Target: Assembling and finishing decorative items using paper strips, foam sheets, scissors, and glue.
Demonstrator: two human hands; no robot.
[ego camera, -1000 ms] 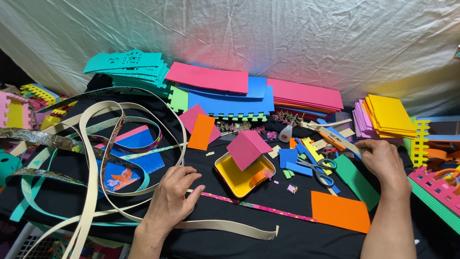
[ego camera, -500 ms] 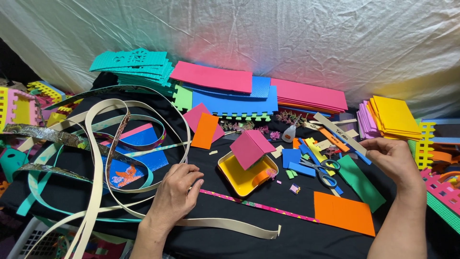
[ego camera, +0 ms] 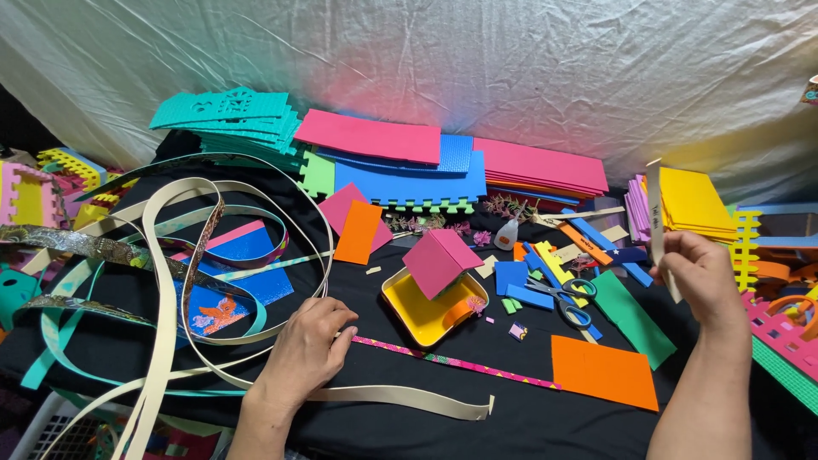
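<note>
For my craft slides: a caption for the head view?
Right hand lifts a cream strip; left hand rests by a yellow tray amid foam sheets.

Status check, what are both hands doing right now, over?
Right hand holds cream strip upright. Left hand flat on black table, touching patterned pink strip. Nothing between.
</note>
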